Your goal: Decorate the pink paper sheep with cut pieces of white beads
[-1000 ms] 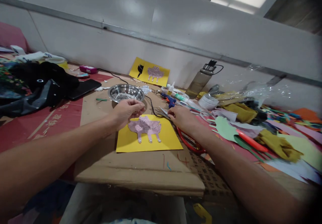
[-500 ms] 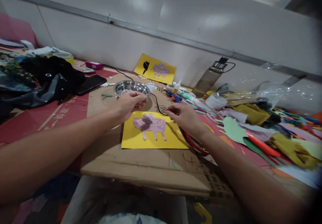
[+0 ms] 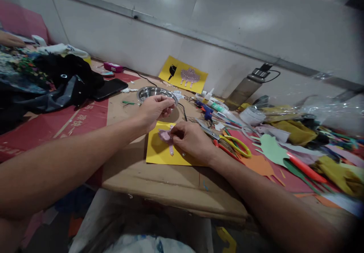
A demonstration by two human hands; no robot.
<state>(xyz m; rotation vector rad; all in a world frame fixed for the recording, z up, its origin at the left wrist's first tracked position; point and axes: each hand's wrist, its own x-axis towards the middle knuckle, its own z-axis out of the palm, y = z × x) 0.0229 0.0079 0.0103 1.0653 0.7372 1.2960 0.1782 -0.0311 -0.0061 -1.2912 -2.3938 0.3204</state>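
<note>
A yellow card lies on the cardboard, bearing a pink cutout with strips hanging down, white beads at their ends. My right hand rests over the card and covers much of the cutout. Its thumb and fingertips are pinched together on the cutout; whatever they hold is hidden. My left hand hovers above the card's far edge, just in front of a metal bowl. Thumb and forefinger press together there too, on something too small to name.
Scissors with yellow and red handles lie right of the card. Behind them are a blue glue gun and a bottle. A second decorated yellow card leans on the wall. Another person's hand shows at far left.
My right hand has moved left and down onto the pink cutout, uncovering the scissors. My left hand stays pinched above the card. The view has shifted slightly, and another person's hand has appeared.
</note>
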